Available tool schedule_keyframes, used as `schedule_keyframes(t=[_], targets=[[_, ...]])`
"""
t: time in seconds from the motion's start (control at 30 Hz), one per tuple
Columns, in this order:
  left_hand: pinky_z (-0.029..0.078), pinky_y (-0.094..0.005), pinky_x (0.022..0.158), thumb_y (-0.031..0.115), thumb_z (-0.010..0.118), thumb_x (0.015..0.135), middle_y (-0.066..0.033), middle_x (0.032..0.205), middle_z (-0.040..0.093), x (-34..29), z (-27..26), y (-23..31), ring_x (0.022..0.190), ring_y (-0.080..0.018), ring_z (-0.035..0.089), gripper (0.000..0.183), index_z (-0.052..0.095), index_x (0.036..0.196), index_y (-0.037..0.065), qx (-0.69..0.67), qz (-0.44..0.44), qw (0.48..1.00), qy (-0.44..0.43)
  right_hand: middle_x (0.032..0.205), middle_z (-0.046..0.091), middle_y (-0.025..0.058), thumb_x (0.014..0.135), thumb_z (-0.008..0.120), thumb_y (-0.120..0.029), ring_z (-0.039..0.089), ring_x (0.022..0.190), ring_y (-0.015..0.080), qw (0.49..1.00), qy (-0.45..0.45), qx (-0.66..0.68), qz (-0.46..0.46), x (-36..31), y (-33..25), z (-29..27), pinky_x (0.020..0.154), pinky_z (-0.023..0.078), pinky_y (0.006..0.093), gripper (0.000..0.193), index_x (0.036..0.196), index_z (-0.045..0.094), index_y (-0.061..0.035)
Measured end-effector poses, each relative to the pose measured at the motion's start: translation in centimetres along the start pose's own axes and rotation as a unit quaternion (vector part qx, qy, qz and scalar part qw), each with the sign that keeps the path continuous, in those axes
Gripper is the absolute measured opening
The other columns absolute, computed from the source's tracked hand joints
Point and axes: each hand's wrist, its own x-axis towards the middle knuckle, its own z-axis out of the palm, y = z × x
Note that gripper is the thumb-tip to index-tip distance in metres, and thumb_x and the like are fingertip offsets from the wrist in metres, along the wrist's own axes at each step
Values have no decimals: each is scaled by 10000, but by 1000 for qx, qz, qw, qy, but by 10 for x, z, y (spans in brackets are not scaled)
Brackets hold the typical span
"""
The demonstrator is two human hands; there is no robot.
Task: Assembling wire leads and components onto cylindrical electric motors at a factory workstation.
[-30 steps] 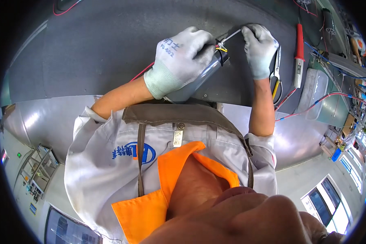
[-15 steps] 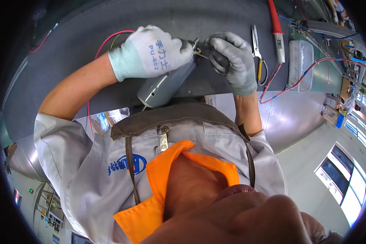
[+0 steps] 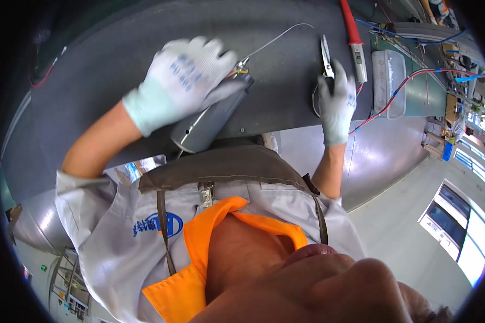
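Note:
A grey metal cylinder [image 3: 210,124] with small holes along its side lies slanted on the dark bench near my body. Short wires with a yellow one [image 3: 241,71] and a thin pale wire [image 3: 279,36] come from its far end. My left hand [image 3: 191,75], in a white glove with a grey palm, hovers at that end, fingers spread, thumb along the cylinder; whether it presses is unclear. My gloved right hand [image 3: 338,105] is on the scissors [image 3: 325,56], thumb and forefinger either side of them. The blades point away from me; a dark handle loop shows left of the hand, the rest is covered.
Right of the scissors lies a red-and-grey handheld tool [image 3: 357,51] with a red cable. Beyond it stands a clear plastic tray [image 3: 389,81]. A red-and-black cable [image 3: 401,94] crosses over it. At the far left lies a red wire [image 3: 44,78].
My right hand has left the cylinder's wire end and moved right onto the scissors, whose handle has shifted left. My left hand has loosened, its fingers spreading. The thin pale wire is now exposed.

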Motion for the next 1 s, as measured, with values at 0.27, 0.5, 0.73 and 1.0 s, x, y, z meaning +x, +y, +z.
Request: schedule_keyframes(t=[0.27,0.5,0.73,1.0], targets=[[504,-295,899,265,607,964,-68,1122,702,45,15,-25,987,-164,644,339,714,1104,-24,-579,-203,781,-118,1185,568,275,824,661,38,543,1110,441,992,-119,7,48,-86,27,-18,964,437,497,723,1486,382,-50],[514,-272,794,289,554,1038,-52,966,694,22,24,-47,861,-123,633,366,691,1097,-45,-779,-175,602,-15,1108,586,215,774,649,120,582,1035,381,987,-150,-54,-6,-81,28,-21,913,480,464,717,1431,442,-78],[524,-280,730,284,516,1055,-67,920,683,23,36,-63,802,-136,637,382,674,1121,-59,-886,-151,433,-67,1080,658,100,934,720,-281,610,946,159,805,-348,478,44,-28,19,-30,871,515,360,624,1432,479,7],[514,-269,684,308,510,1058,-62,909,678,27,30,-48,775,-140,632,393,677,1094,-46,-829,-249,498,-51,1080,652,261,853,741,-455,626,1011,445,891,-333,205,-229,21,-61,-38,855,507,462,682,1326,539,-7]])
